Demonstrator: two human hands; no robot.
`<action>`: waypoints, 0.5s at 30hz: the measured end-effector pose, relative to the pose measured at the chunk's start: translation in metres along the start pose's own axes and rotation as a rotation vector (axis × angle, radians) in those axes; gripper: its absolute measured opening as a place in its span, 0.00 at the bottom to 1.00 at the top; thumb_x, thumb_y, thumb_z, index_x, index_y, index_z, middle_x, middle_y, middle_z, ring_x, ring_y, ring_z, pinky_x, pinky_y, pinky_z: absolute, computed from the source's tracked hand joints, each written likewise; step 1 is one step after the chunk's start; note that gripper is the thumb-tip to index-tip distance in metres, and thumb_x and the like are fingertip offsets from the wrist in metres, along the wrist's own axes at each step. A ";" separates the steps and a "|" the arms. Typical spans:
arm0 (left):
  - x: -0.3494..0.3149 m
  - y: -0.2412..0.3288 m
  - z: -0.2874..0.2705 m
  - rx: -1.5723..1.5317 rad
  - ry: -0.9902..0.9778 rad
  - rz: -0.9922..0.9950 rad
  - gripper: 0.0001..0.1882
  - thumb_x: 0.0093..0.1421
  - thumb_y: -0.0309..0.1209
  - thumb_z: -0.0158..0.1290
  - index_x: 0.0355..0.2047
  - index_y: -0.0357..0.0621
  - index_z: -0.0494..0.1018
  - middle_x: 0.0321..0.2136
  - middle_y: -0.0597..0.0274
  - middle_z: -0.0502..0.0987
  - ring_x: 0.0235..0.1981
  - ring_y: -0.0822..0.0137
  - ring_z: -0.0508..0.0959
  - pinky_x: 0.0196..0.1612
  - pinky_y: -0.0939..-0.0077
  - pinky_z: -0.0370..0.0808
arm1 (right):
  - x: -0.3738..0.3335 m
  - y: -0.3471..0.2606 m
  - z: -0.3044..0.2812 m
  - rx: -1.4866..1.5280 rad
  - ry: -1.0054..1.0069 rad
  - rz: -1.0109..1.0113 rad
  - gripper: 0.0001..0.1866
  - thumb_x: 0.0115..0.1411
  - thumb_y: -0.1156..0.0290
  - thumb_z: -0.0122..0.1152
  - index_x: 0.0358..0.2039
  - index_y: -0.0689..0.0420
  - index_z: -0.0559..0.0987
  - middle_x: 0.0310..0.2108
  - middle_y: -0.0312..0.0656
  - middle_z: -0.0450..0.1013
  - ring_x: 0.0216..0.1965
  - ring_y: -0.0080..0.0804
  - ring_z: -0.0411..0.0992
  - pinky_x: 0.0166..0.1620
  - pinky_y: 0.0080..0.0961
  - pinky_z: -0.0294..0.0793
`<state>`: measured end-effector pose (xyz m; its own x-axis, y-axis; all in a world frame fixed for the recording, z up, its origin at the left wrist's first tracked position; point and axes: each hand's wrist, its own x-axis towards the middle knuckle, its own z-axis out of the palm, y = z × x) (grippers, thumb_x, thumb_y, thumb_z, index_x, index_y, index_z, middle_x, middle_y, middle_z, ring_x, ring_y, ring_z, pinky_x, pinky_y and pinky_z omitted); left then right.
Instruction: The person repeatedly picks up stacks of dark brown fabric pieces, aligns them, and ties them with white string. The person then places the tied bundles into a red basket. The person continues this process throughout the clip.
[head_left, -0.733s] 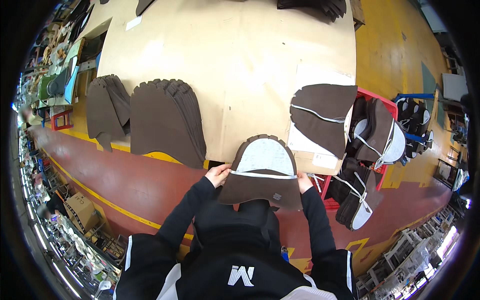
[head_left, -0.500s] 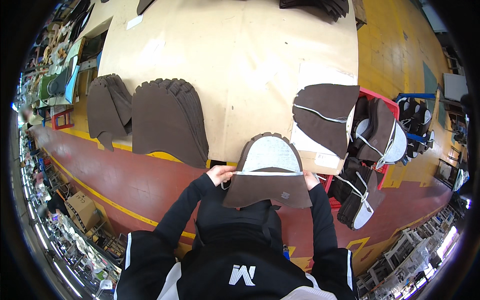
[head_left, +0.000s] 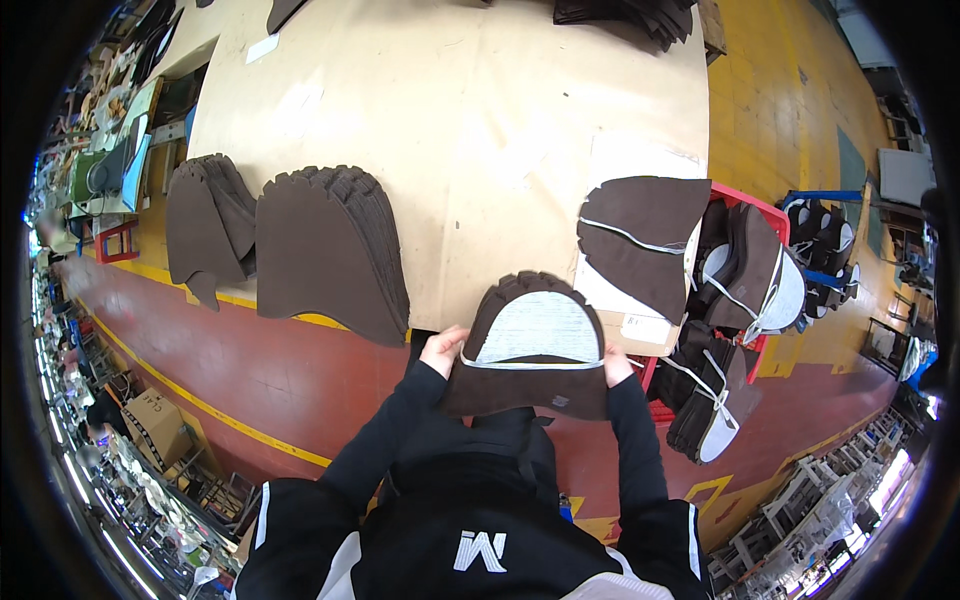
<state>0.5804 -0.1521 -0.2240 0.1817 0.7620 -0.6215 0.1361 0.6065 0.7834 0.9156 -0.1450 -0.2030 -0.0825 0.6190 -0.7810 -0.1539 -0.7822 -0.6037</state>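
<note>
Between my two hands is a bundle of dark brown boot upper pieces (head_left: 535, 390), with a pale half-round patch on top and notched edges at its far end. A white tie (head_left: 530, 365) runs across it from side to side. My left hand (head_left: 441, 350) grips the bundle's left edge where the tie passes. At the right edge, my right hand (head_left: 617, 366) is closed on it, its fingers partly hidden. The bundle is held above my lap at the table's near edge.
Two stacks of brown pieces, a smaller one (head_left: 207, 225) and a larger one (head_left: 325, 250), lie on the table (head_left: 450, 140) at the left. To the right is a string-tied bundle (head_left: 650, 235), beside a red crate (head_left: 755, 200) filled with more tied bundles (head_left: 755, 275).
The bundle has tilted in my hands, so its layered far edge shows more and its near part looks shorter. The tie has slid slightly nearer to me in view.
</note>
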 end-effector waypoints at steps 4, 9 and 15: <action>0.000 0.113 -0.002 0.239 0.068 0.465 0.14 0.56 0.13 0.44 0.41 0.30 0.73 0.27 0.56 0.70 0.31 0.63 0.73 0.39 0.78 0.69 | -0.008 -0.059 -0.004 -0.031 -0.109 -0.320 0.14 0.64 0.78 0.49 0.47 0.64 0.78 0.41 0.40 0.78 0.42 0.24 0.74 0.48 0.21 0.71; 0.005 0.206 -0.018 0.658 -0.032 1.073 0.20 0.45 0.15 0.53 0.41 0.34 0.77 0.30 0.53 0.75 0.23 0.63 0.72 0.27 0.74 0.70 | -0.028 -0.160 0.012 -0.476 -0.022 -1.034 0.09 0.49 0.82 0.58 0.33 0.67 0.81 0.37 0.50 0.78 0.36 0.36 0.76 0.43 0.25 0.73; 0.009 0.181 -0.031 1.145 -0.303 1.360 0.24 0.45 0.26 0.58 0.47 0.37 0.75 0.40 0.57 0.75 0.28 0.68 0.73 0.33 0.75 0.71 | -0.026 -0.117 -0.015 -0.930 0.199 -1.526 0.14 0.43 0.76 0.64 0.32 0.47 0.86 0.39 0.50 0.79 0.20 0.23 0.73 0.23 0.17 0.69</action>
<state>0.5766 -0.0287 -0.0881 0.8634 0.3969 0.3115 0.2661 -0.8828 0.3872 0.9505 -0.0708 -0.1150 -0.2941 0.7955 0.5298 0.5795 0.5892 -0.5630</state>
